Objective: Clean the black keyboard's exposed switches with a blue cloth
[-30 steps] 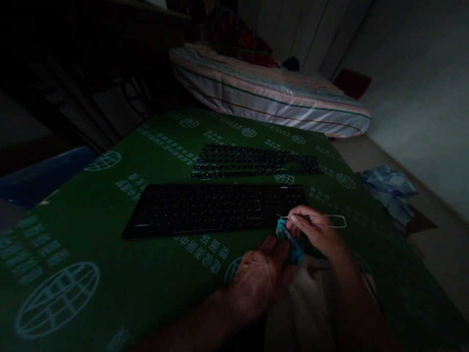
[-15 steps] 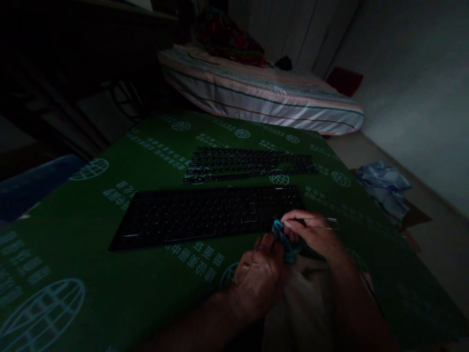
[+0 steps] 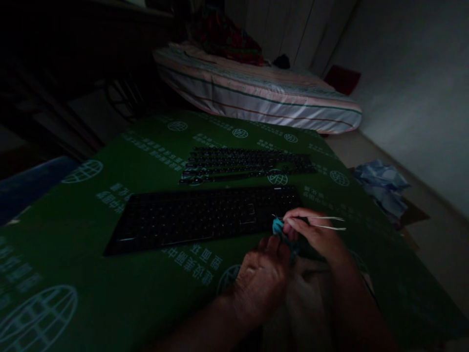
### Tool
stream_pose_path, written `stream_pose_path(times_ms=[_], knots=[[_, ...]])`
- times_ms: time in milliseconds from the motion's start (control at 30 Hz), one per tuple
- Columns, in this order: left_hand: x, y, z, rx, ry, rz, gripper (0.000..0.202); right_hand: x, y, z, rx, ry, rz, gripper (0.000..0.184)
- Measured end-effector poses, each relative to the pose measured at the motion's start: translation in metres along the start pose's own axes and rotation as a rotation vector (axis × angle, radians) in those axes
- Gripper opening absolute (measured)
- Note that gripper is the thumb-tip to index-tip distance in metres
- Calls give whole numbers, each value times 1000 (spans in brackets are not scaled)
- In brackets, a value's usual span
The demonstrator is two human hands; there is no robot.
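Note:
Bunched teal cloth (image 3: 277, 226) lies between my two hands at the near right corner of a black keyboard base (image 3: 205, 212). Closed around the lower part of the cloth, my left hand (image 3: 261, 269) rests with its knuckles up. My right hand (image 3: 311, 230) pinches a thin wire tool (image 3: 331, 227); two pale prongs stick out to the right, and a fine tip pokes out beside the cloth. The base has rows of small light points where keys would sit. Dim light hides the fingertips in part.
Loose black keycaps (image 3: 234, 161) lie in rows behind the base on the green printed table cover (image 3: 146, 274). Past the table stands a bed (image 3: 256, 93) with a striped sheet. A crumpled blue-white bag (image 3: 381, 181) lies on the floor at right.
The wire tool has turned in my right hand, so its two prongs now show apart at the right. My left hand stays at the cloth. The view has shifted slightly.

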State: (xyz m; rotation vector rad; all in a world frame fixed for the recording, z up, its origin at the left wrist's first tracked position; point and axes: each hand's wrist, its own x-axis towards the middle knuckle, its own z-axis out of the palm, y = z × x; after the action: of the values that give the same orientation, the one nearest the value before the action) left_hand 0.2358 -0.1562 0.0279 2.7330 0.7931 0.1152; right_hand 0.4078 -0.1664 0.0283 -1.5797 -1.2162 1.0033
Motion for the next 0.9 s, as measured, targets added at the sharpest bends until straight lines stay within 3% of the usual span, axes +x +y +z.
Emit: stream_pose_path(times_ms=[133,367,700,900], knots=[[4,-3,-2,-21,74,3,30,1,0,0,34,90,-41,22],[17,-8,-3,4,223,-73,52,16,-7,3,77,248,-53,23],[18,-19,5,92,322,-78,36,51,-7,-1,26,77,5,25],[15,-22,18,92,455,-12,34,54,5,-1,-7,118,42,29]])
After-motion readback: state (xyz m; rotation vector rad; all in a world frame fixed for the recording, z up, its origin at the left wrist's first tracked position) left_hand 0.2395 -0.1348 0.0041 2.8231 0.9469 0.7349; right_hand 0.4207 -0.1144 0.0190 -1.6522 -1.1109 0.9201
